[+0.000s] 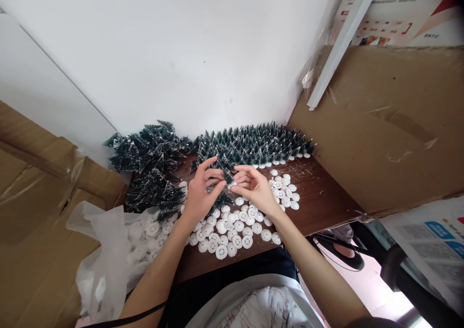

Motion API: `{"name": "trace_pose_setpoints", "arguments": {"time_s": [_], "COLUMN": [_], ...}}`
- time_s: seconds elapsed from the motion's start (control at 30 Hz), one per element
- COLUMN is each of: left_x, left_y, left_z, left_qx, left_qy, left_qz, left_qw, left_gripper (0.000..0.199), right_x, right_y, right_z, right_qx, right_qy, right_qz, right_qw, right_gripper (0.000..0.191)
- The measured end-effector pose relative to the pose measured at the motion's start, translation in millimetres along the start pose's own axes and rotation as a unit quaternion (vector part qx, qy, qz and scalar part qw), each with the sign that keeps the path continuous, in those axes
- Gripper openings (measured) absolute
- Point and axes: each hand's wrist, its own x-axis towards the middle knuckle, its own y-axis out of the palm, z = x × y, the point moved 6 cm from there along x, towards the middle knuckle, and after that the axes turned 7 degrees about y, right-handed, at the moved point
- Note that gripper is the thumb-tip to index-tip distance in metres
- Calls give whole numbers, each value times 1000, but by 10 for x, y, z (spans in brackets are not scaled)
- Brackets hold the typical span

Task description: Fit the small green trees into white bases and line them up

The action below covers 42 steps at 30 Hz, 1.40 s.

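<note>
Between my two hands, near the middle of the brown table, is a small green tree [228,177] with a white base at its lower end. My left hand [203,187] has its fingertips at the tree's left side. On the right, my right hand [253,186] pinches the white base. White round bases [237,241] lie scattered on the table below and right of my hands. Behind them, small snow-tipped trees [250,144] stand upright in packed rows. Loose trees [148,158] lie in a heap at the left.
A clear plastic bag [105,255] with more white bases lies at the table's left front. Cardboard stands at the left [39,221] and right [395,125]. A white wall [174,52] rises behind the brown table [326,197].
</note>
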Motion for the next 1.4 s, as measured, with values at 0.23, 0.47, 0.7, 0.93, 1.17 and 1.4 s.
{"name": "trace_pose_setpoints", "arguments": {"time_s": [0.23, 0.47, 0.7, 0.93, 1.17, 1.4], "left_x": [-9, 2, 2, 20, 27, 28], "left_y": [54, 45, 51, -12, -35, -34], "left_z": [-16, -40, -50, -84, -96, -103], "left_qx": [-1, 30, 73, 133, 151, 165], "left_qy": [-15, 12, 31, 53, 57, 73], "left_qz": [28, 32, 39, 5, 4, 2], "left_qw": [1000, 999, 996, 990, 987, 984], "left_gripper": [50, 46, 44, 38, 36, 35], "right_x": [-65, -106, -108, 59, 209, 261], "right_y": [32, 66, 66, -138, -101, -55], "right_z": [50, 128, 140, 121, 150, 93], "right_qx": [-153, -204, -217, -251, -467, -513], "right_qy": [-78, -144, -128, -56, -65, -53], "right_qz": [3, 31, 26, -58, 17, 14], "right_qw": [985, 968, 967, 965, 881, 856], "right_gripper": [59, 58, 52, 57, 55, 52]}}
